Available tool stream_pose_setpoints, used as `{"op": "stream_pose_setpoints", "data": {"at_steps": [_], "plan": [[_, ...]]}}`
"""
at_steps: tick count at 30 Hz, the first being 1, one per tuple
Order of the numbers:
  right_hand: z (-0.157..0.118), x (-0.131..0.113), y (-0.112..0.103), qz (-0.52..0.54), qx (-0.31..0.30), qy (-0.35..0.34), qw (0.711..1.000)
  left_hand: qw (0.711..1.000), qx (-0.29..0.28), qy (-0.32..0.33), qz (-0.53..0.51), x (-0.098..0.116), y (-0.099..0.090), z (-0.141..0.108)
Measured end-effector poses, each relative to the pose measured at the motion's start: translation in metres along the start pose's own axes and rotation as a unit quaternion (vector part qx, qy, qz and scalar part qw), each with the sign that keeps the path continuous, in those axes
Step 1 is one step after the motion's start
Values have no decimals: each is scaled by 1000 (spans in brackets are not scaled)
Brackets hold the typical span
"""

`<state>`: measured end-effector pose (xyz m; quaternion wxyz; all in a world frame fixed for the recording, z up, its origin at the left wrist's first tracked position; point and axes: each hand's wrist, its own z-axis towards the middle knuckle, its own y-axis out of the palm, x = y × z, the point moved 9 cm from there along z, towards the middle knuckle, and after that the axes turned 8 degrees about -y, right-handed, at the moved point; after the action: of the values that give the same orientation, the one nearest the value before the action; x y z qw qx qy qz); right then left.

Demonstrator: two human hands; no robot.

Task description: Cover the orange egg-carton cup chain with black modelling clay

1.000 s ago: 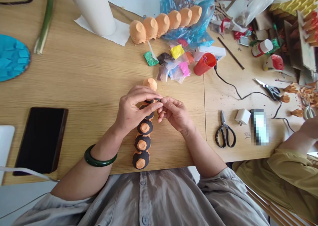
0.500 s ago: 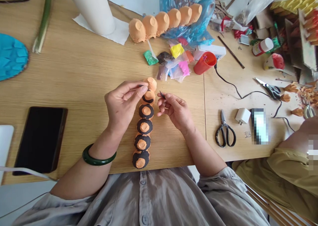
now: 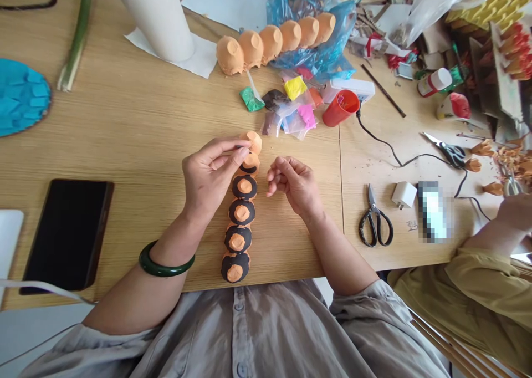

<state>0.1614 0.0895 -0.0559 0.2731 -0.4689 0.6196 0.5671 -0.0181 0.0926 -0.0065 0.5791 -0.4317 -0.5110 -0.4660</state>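
Here we are, our left hand (image 3: 210, 175) pinching a small dark strip (image 3: 240, 146) between thumb and forefinger, right over the far end of the ringed row (image 3: 242, 213). Across the row, our right hand (image 3: 294, 183) hovers just to its right, fingers curled in and drawn narrow; whether anything sits between them, we can't tell.

Under us, that row of six joined orange cups runs from the near edge of the table (image 3: 153, 128) towards its middle. The four nearest wear full black rings, the fifth shows black along its near side, and the farthest looks plain orange, partly behind our left fingertips.

Beyond, we've got coloured packets (image 3: 295, 88), a red cup (image 3: 341, 107) beside a white power strip (image 3: 353, 88), and a plain orange row (image 3: 271, 42) by the blue bag (image 3: 328, 56), towards the far edge. Out right, near the near edge, lie black-handled scissors (image 3: 376, 220) and a white charger (image 3: 404, 194); out left, close to that same edge, a dark tablet (image 3: 66, 236).
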Motion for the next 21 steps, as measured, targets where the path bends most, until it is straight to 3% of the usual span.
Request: {"op": "stream_pose_setpoints", "data": {"at_steps": [10,17,21], "plan": [[2,-1,-4,51,9,-5,999,987,-19,96,127,11,2,-2],[0,-2,-4,-4,8,-2,1000,977,-16,146,155,19,5,-2],[-1,0,5,23,-26,18,999,976,-55,154,146,28,13,-6]]}}
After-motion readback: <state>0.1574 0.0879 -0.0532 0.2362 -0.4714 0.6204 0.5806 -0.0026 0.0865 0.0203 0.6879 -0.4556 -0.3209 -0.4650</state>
